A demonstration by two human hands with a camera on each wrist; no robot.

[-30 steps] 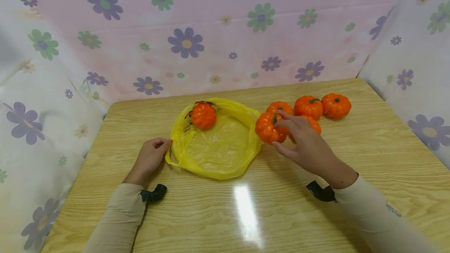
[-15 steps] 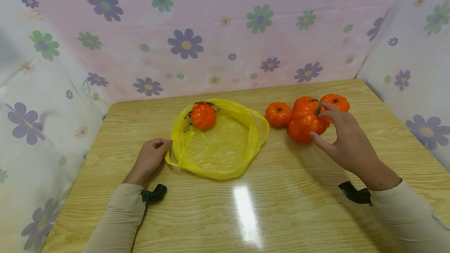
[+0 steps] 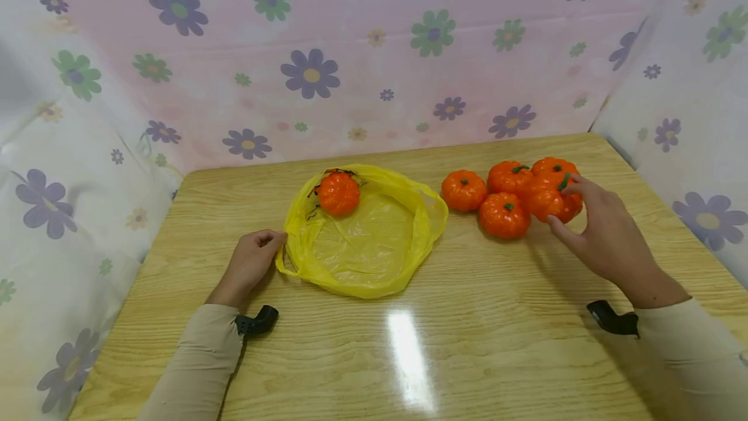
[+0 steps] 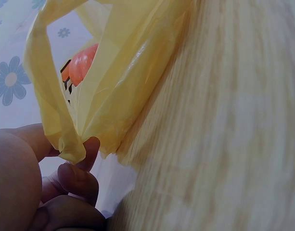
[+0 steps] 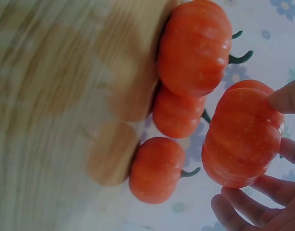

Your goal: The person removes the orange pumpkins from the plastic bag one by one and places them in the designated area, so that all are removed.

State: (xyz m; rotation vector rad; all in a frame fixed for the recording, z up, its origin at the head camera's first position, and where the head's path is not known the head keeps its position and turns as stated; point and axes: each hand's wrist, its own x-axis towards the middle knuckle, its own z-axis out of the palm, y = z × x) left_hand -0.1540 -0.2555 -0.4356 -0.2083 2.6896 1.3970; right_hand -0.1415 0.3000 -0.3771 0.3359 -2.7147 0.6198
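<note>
My left hand (image 3: 252,262) pinches the left edge of a yellow plastic bag (image 3: 356,278). In the left wrist view, the fingers hold a gathered bit of the bag's handle (image 4: 53,110). The bag lies wide-mouthed on the table, with one small orange pumpkin (image 3: 339,193) inside at its back left. At the right, my right hand (image 3: 610,239) grips another pumpkin (image 5: 243,139) between thumb and fingers, above the table. It partly hides the pumpkin at the back right (image 3: 552,164). Beside it sit a front pumpkin (image 3: 504,216), a middle one (image 3: 508,177) and a left one (image 3: 464,190).
Thin dark strands (image 3: 312,213) lie in the bag near the pumpkin there. The wooden table (image 3: 327,356) ends at a flower-print cloth (image 3: 362,51) behind, with more such cloth at both sides. A black device (image 3: 257,321) sits at each wrist.
My right hand has carried its pumpkin rightward from beside the bag, over the front pumpkin, to the right end of the group. The bag's right flap has spread outward. My left hand stays put.
</note>
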